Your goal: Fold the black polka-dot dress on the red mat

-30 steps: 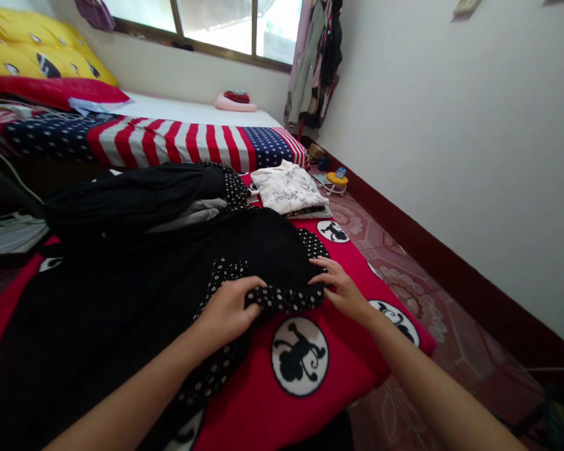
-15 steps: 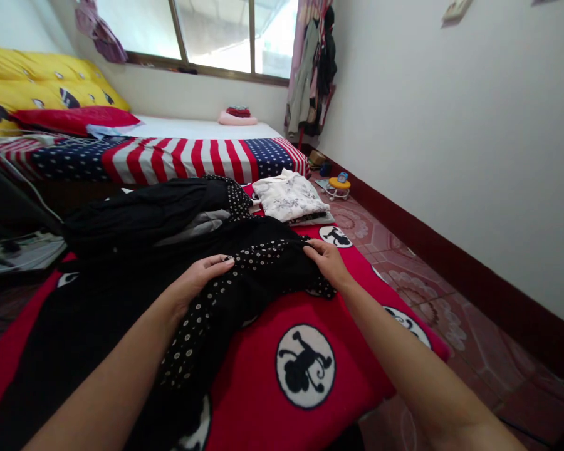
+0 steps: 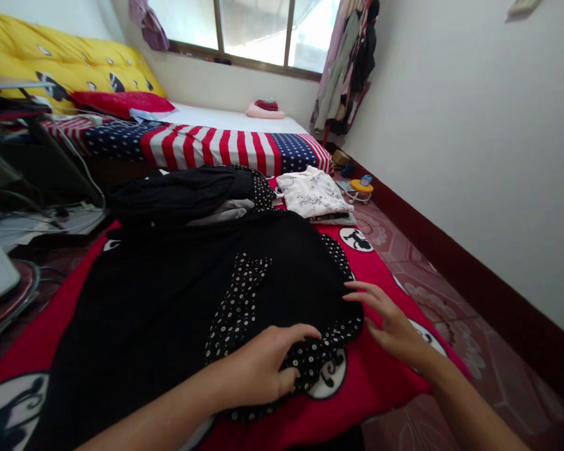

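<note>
A black garment with white-dotted trim lies spread over a red blanket printed with monkey figures in white circles. At its near right edge, my left hand rests against the dotted trim, thumb and index finger apart around a bunch of the cloth. Its other fingers are hidden. Just right of the garment's rounded end, my right hand has its fingers spread, fingertips close to the black cloth. A dotted strip lies across the garment's middle.
Behind the garment lie a heap of dark clothes and a folded white floral shirt on a small stack. Farther back stands a bed with a stars-and-stripes cover. A yellow stool is by the right wall. Cables hang at left.
My right hand has let go of the garment and spread its fingers. The garment's end now lies flatter and wider. My left hand has moved right and nearer, and the view has shifted left.
</note>
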`<move>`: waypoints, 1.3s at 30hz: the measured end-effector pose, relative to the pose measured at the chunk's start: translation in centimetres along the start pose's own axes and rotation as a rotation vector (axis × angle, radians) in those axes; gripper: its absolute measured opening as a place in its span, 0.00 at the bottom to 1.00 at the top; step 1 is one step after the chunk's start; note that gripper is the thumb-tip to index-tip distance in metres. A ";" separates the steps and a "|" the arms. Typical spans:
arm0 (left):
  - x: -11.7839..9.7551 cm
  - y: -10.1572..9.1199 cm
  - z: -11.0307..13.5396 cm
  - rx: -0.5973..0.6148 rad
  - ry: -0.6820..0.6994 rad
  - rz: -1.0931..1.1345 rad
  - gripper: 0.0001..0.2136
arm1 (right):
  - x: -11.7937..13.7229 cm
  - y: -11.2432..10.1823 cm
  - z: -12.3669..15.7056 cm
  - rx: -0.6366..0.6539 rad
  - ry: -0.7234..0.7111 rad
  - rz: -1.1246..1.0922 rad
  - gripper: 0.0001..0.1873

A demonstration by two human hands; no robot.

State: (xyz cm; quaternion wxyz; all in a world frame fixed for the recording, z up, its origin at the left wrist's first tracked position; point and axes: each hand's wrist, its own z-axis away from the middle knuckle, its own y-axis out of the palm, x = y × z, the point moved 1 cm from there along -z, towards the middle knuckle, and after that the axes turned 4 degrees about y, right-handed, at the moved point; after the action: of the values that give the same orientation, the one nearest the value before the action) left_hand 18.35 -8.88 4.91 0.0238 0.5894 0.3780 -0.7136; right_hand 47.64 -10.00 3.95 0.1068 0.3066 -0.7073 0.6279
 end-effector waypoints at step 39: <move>6.9 0.0 18.5 -0.538 -0.255 -0.701 0.28 | 0.8 1.9 4.4 -0.855 0.312 -0.165 0.21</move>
State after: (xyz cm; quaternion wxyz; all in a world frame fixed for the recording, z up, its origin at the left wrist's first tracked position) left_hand 1.01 -16.58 -0.69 -0.0205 0.3064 0.7203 -0.6220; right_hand 46.93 -14.42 2.00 0.3785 0.1923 -0.8514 0.3080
